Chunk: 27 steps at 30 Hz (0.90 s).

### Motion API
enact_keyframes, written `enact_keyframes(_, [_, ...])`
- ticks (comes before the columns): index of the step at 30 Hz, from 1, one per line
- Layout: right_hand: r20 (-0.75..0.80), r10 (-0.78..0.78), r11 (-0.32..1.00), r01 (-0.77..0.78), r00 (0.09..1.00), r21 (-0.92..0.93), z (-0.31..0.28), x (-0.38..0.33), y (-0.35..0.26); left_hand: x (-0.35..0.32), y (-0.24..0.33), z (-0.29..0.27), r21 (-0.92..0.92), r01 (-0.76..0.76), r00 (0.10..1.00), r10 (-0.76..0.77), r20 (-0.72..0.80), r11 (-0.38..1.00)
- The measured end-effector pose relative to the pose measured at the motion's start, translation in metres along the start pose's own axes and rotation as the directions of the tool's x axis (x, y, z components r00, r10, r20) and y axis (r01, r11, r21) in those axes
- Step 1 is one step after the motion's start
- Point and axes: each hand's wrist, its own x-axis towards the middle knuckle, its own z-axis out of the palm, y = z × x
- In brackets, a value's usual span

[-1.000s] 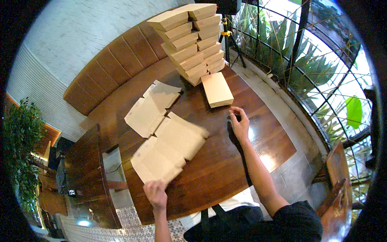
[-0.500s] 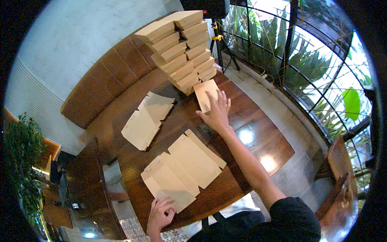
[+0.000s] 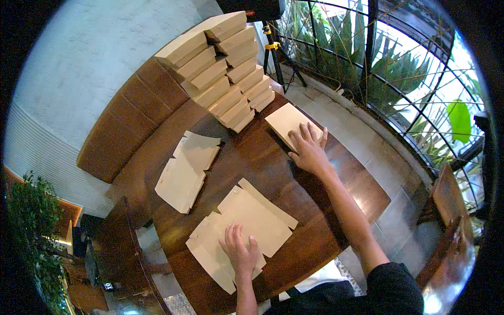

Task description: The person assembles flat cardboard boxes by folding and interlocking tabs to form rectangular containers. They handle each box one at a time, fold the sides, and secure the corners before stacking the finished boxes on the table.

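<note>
My right hand (image 3: 311,150) rests with its fingers apart on a small folded cardboard box (image 3: 292,122), near the table's right side. Closer to me, an unfolded flat cardboard blank (image 3: 261,213) with slits and flaps lies on the wooden table (image 3: 252,160). Over its left part is my left hand (image 3: 240,249), fingers stretched out and palm down; it seems to lie on the card. A second piece of flat cardboard (image 3: 187,170), perhaps several sheets together, lies farther off to the left.
Two tall, leaning columns of folded cardboard boxes (image 3: 220,71) stand at the table's far end. Behind them is a black tripod (image 3: 274,47) with a yellow clamp. A brown padded bench (image 3: 131,115) runs along the left wall, and a wooden chair (image 3: 446,210) is at right.
My right hand has moved right with the small box, away from the stacked columns. My left hand has come from the blank's near edge up over its left part. The view has shifted slightly.
</note>
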Motion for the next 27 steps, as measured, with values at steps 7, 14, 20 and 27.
enact_keyframes(7, [-0.134,-0.262,0.880,0.294,0.956,0.373,0.051,0.057,-0.076,-0.003,-0.001,0.002,-0.011,0.011,1.000,-0.011,-0.016,1.000])
enact_keyframes(14, [0.108,-0.130,0.965,0.101,0.986,0.242,0.111,0.088,-0.098,0.000,0.000,-0.001,0.009,0.021,1.000,-0.021,-0.017,1.000])
enact_keyframes(20, [0.076,-0.139,0.941,0.108,0.987,0.319,0.099,0.087,-0.097,-0.003,-0.003,0.003,-0.002,-0.014,0.998,0.014,-0.059,1.000])
enact_keyframes(27, [0.218,-0.071,0.961,0.009,0.973,0.275,0.084,0.105,-0.107,0.000,-0.006,0.003,0.019,0.007,1.000,-0.007,-0.011,1.000])
